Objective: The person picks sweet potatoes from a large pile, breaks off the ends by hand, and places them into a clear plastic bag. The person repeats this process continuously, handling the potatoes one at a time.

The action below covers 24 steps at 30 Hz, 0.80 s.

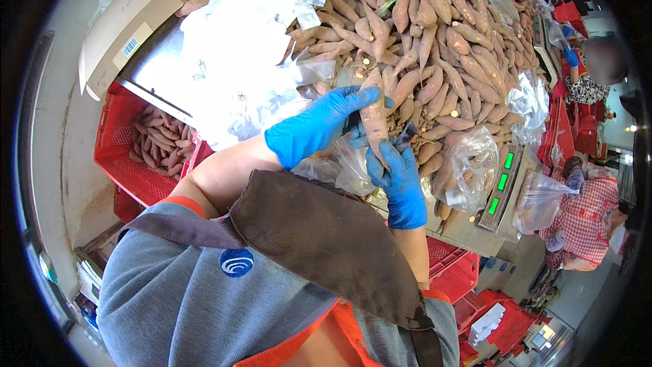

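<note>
Both my hands wear blue gloves and hold one long sweet potato (374, 117) upright in the picture, above the near edge of a big heap of sweet potatoes (458, 61). Its upper part is gripped by my left hand (326, 117), and its lower tip by my right hand (395, 178). A small dark object (406, 135) shows by my right fingers; I cannot tell what it is. Clear plastic bags (351, 168) lie just under the hands. To the right, a clear bag with sweet potatoes (466, 173) sits beside a scale with green displays (501, 183).
White plastic bags (234, 61) cover the table's left part, by an opened cardboard box (132, 25). A red crate (114, 150) at the left holds sweet potatoes. More red crates (453, 270) stand below the table. Two other people (580, 219) are at the right.
</note>
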{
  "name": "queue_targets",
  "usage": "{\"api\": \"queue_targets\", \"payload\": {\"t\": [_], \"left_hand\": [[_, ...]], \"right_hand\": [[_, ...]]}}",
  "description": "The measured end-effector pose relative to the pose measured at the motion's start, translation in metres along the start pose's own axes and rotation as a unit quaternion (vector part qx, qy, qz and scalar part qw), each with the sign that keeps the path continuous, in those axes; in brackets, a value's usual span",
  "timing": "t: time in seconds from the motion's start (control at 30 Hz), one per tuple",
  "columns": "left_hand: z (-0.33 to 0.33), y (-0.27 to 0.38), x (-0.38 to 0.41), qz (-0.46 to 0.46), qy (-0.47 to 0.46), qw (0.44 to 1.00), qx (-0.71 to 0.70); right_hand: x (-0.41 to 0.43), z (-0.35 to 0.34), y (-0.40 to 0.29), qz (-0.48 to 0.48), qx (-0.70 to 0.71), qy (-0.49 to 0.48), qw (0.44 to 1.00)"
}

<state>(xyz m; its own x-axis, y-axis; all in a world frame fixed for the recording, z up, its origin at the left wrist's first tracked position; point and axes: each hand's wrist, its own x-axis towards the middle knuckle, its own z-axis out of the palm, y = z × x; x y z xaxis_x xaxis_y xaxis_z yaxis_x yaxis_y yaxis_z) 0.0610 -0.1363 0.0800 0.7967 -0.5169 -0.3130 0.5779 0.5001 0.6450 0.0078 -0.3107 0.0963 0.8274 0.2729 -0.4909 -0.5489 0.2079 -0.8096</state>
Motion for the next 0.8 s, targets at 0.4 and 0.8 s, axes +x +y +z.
{"api": "queue_targets", "payload": {"t": [0.4, 0.8], "left_hand": [[0.009, -0.002, -0.008, 0.033, 0.079, 0.972, 0.221], [-0.041, -0.008, 0.002, 0.029, 0.010, 0.988, 0.153]], "right_hand": [[-0.014, -0.008, 0.008, 0.035, -0.038, 0.115, 0.992], [-0.255, -0.195, 0.141, 0.286, 0.051, 0.311, 0.905]]}}
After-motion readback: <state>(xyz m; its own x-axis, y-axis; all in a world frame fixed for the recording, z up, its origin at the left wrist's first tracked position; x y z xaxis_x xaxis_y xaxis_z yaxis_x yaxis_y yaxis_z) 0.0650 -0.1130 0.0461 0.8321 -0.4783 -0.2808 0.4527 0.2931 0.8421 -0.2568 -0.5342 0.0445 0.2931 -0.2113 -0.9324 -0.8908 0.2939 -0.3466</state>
